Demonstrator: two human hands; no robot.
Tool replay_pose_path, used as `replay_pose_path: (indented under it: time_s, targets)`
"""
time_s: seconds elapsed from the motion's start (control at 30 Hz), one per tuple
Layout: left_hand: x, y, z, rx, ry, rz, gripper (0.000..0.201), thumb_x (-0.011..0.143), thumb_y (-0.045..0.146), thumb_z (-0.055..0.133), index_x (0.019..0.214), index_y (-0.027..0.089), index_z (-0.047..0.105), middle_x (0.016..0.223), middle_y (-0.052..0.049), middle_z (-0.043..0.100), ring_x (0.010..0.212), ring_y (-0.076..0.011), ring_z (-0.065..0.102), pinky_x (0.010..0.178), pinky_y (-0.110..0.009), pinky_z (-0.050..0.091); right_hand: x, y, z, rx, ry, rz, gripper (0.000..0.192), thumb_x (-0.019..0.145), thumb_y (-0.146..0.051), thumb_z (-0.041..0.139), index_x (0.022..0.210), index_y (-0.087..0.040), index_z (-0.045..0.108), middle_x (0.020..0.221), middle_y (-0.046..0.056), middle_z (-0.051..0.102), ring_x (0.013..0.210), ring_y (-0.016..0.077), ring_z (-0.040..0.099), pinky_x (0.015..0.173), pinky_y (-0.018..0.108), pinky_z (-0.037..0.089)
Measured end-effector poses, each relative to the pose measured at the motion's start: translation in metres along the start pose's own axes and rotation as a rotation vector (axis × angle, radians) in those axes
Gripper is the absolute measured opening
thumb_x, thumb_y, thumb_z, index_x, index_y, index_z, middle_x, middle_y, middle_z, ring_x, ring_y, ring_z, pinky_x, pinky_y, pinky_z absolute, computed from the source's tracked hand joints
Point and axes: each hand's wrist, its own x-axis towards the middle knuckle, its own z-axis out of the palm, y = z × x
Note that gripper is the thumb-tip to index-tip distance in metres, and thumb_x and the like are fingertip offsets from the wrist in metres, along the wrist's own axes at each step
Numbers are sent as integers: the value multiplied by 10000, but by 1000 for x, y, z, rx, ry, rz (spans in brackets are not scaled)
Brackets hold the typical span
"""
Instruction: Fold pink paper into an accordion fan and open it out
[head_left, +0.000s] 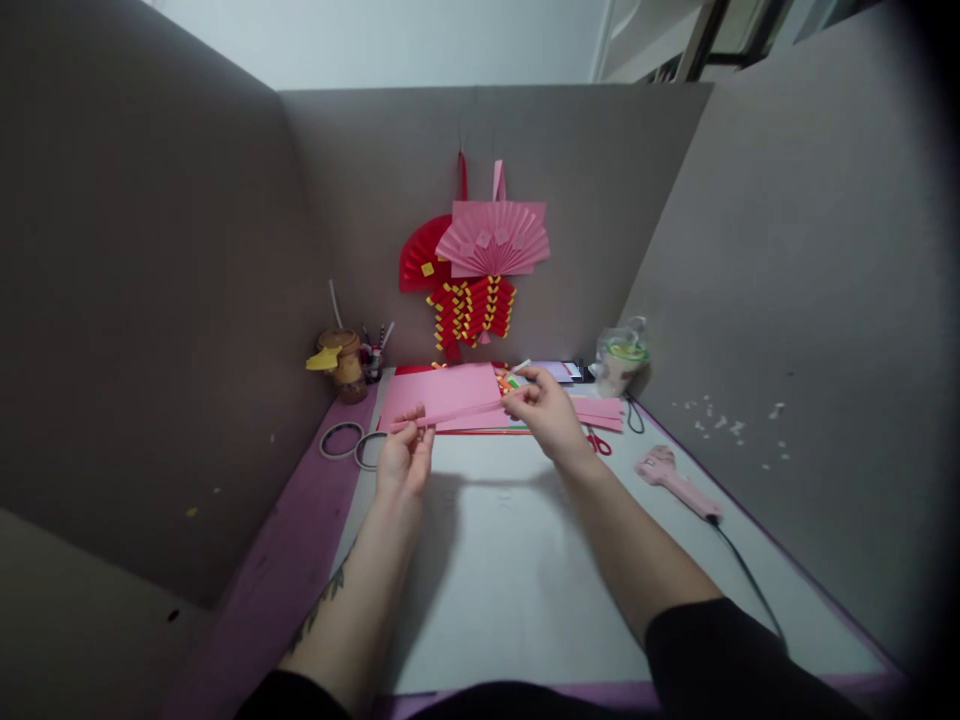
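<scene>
My left hand [405,455] and my right hand [546,410] hold a narrow pink paper strip [461,413] between them, one hand pinching each end, above the white desk surface [495,560]. The strip runs slightly uphill from left to right. Behind it lies a stack of pink paper sheets [442,392], with more pink strips [600,412] to the right of my right hand.
Two tape rolls [341,440] lie at the left, red scissors [598,442] and a pink glue gun [675,480] with its cord at the right. A pen cup [373,362], a brown figurine [341,362] and a plastic bag [621,358] stand at the back. Paper fans [480,250] hang on the partition.
</scene>
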Motion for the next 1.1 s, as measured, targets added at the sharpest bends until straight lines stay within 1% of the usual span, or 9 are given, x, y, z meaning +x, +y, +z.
replay_pose_path:
  time_s: [0.13,0.2,0.33,0.43,0.5,0.63,0.7,0.9,1.1]
  targets:
    - [-14,4,4,304,168,376,363,645,38,656,939,227,554,1080,-24,581,1067,-143,539,903,-265,421,2,-6,-9,-27,86,-67,431,653,-272,678,1016,-196,460,613,-62,573,542,107,526,540,238,418]
    - [-26,8,9,506,27,576,396,656,106,694,1013,246,596,1207,-39,554,1187,-170,456,959,-253,371,-2,-14,-11,-42,4,-80,428,657,-255,680,1028,-198,474,608,-64,569,537,100,511,536,230,403]
    - [-51,9,19,814,-527,363,207,723,235,674,928,207,692,998,-65,679,985,-214,585,821,-254,437,-19,-29,0,-13,-240,-43,464,673,-209,661,1096,-205,470,612,-64,570,566,109,537,567,235,420]
    - [-61,1,22,915,-727,198,177,788,325,610,852,178,685,802,-57,689,762,-191,621,667,-247,454,-28,-34,10,-13,-366,-14,480,699,-195,630,1144,-211,451,634,-51,581,595,127,561,591,258,448]
    - [-61,-3,21,880,-730,135,231,815,375,570,834,162,658,705,-44,653,640,-160,601,598,-237,446,-28,-33,11,-69,-369,-52,452,724,-217,613,1153,-214,468,684,-30,588,625,136,567,606,271,454]
    - [-53,-2,19,764,-598,102,324,819,458,547,894,151,620,620,9,557,470,-83,466,469,-190,360,-19,-33,0,-336,-15,-318,202,741,-282,619,930,-212,608,898,41,571,860,178,549,730,304,440]
    - [-48,-1,19,729,-544,128,355,819,486,537,908,152,615,602,29,513,439,-65,401,432,-182,302,-18,-37,-6,-390,42,-354,90,752,-292,611,771,-203,606,873,43,571,879,184,532,757,311,427]
    - [-44,-4,17,686,-520,186,359,791,508,563,737,157,612,557,27,468,498,-90,392,477,-206,298,-39,-41,15,-11,-502,80,204,747,-351,618,656,-180,557,582,-13,557,547,110,493,536,238,400]
    - [-46,-11,18,564,-497,78,316,770,449,590,646,159,562,525,42,440,506,-87,362,506,-221,285,-46,-25,39,124,-412,188,233,733,-377,636,649,-166,579,541,-21,573,417,60,387,400,192,281]
